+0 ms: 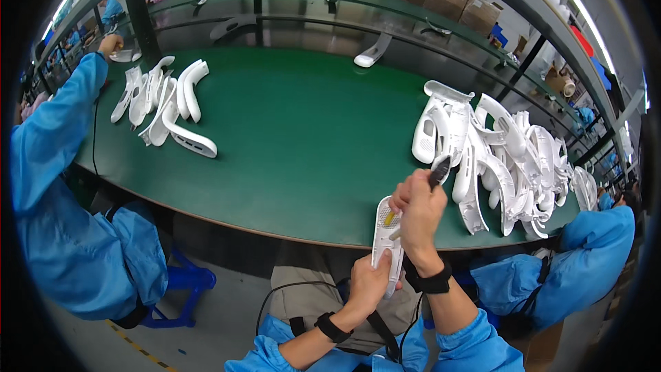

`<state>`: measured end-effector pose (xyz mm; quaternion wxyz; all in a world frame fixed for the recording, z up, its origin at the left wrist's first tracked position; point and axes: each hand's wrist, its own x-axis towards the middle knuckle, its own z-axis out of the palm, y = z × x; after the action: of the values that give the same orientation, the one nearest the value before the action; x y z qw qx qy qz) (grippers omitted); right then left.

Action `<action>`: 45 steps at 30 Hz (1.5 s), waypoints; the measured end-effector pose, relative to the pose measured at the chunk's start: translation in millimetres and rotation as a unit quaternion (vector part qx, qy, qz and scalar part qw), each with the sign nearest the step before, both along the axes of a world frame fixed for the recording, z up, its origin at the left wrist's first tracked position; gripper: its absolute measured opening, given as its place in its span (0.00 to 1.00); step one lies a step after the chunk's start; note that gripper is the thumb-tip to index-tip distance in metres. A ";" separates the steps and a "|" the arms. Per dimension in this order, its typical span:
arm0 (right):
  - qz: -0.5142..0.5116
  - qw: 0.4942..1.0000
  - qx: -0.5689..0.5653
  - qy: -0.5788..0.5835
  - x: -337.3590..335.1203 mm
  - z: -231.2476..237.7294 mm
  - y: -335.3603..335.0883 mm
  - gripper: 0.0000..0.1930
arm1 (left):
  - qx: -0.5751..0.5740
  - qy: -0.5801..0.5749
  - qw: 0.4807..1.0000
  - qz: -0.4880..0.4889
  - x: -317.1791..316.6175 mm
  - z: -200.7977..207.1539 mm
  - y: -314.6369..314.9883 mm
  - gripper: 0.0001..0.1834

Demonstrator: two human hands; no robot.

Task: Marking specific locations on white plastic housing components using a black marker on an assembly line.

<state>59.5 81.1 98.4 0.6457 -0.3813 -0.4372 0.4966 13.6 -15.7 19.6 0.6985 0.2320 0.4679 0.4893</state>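
One shell (382, 235), by the surface's (296, 151) near edge: left hand (369, 280) grips it, right hand (419, 213) a tool (439, 172); I'd guess light, stiff, best held by its sides.

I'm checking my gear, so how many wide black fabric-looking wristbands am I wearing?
2: one wide black fabric-looking wristband is around the wrist of your left hand; the other wristband is around that of your right hand. Neither is hidden.
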 end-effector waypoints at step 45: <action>-0.157 0.985 0.016 -0.065 8.6 -11.2 -19.5 0.16 | 0.030 0.112 0.992 0.054 7.9 13.8 -3.7 0.20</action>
<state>68.0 61.6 87.2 0.6919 -0.4661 -0.4209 0.3562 21.5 -19.3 33.4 0.6067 0.2804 0.5405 0.5111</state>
